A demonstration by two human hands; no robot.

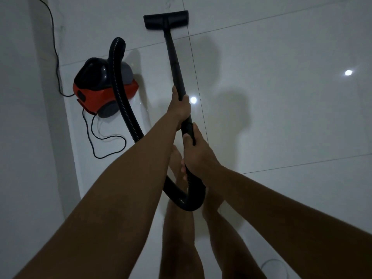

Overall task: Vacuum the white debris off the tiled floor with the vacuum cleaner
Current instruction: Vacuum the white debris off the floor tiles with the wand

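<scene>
Both hands grip the black wand (175, 63): left hand (179, 106) wrapped higher, right hand (196, 150) wrapped below. Beyond the fingers, the flat nozzle (166, 19) rests on glossy tile (281, 97). The red-and-black canister (100, 87) sits left of the hands.

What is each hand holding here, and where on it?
Both hold the vacuum's black wand: left hand around its mid-lower tube, right hand below it, at the handle end where the hose joins.
</scene>
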